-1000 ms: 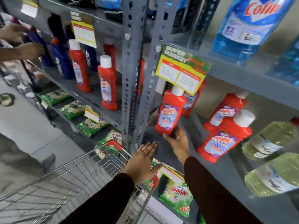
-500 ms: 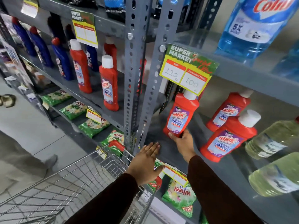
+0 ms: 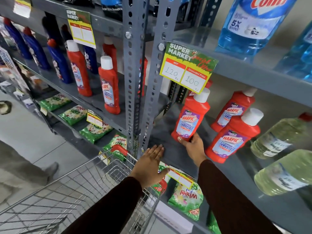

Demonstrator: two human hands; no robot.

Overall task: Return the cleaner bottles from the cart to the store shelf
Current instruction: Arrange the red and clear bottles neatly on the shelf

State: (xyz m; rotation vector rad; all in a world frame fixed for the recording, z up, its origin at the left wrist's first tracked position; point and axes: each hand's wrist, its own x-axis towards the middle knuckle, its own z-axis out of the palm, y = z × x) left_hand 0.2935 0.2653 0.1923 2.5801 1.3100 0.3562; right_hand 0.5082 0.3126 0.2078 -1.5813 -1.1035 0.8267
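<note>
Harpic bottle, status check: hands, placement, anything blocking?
Right hand grip on Harpic bottle base, bottle on shelf. Left hand flat on shelf edge, empty. Neighbouring red bottle close right.

A red bottle [image 3: 190,120] with a white cap (purple and blue on its label) is seen on the grey shelf [image 3: 168,149].

Red Harpic bathroom cleaner bottles [image 3: 190,119] — six in clear view (another peeks behind the price tag). Blue bottles [image 3: 58,62] — five or so. Pale yellow-green bottles [image 3: 280,171]: two.
</note>
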